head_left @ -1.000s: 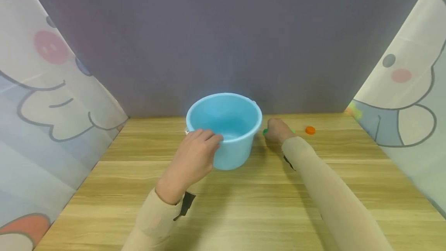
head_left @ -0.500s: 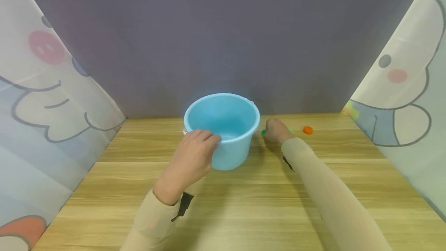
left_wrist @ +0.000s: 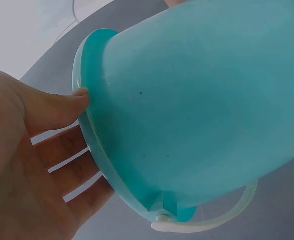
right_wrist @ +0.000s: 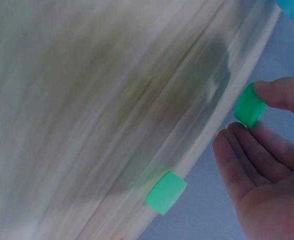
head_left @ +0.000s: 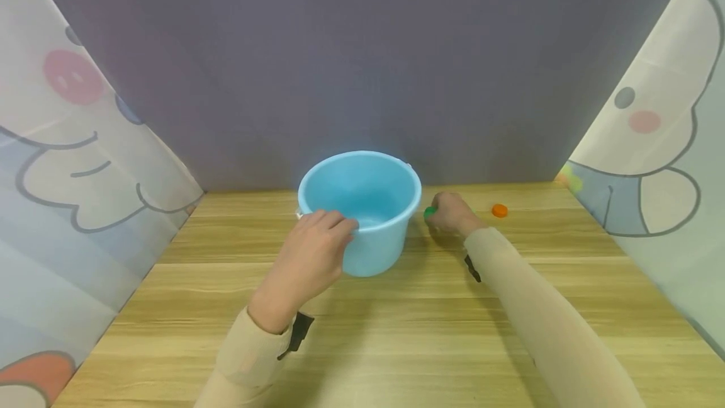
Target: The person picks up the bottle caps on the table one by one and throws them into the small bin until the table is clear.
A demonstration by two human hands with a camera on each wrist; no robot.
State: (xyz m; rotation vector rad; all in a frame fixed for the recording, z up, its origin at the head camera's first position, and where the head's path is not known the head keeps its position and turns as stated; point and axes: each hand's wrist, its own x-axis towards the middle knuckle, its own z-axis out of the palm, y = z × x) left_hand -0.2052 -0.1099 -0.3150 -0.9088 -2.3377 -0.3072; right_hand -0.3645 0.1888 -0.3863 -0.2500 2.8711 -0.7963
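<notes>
My left hand (head_left: pixel 317 250) grips the near-left rim of a light blue plastic bucket (head_left: pixel 376 254), thumb on the outside and fingers over the edge. In the left wrist view, the thumb presses just at the rim of the bucket (left_wrist: pixel 197 100) and the other fingers pass behind it. My right hand (head_left: pixel 450 211) is just right of the bucket, pinching a small green round cap (head_left: pixel 429 213) between thumb and fingertips. The right wrist view shows this pinched cap (right_wrist: pixel 250 106) tilted. A second green cap (right_wrist: pixel 166 193) lies on the table, hidden by the right hand in the head view.
An orange cap (head_left: pixel 500 210) lies on the wooden table (head_left: pixel 430 332), to the right of my right hand. The bucket's white handle (left_wrist: pixel 212 222) hangs down its side. A dark grey wall (head_left: pixel 362 62) stands behind the table, with cartoon-printed curtains (head_left: pixel 663 206) at both sides.
My right hand has picked the green cap nearest the bucket up slightly and tilted it. The second green cap has become hidden behind that hand. The left hand keeps its grip on the rim.
</notes>
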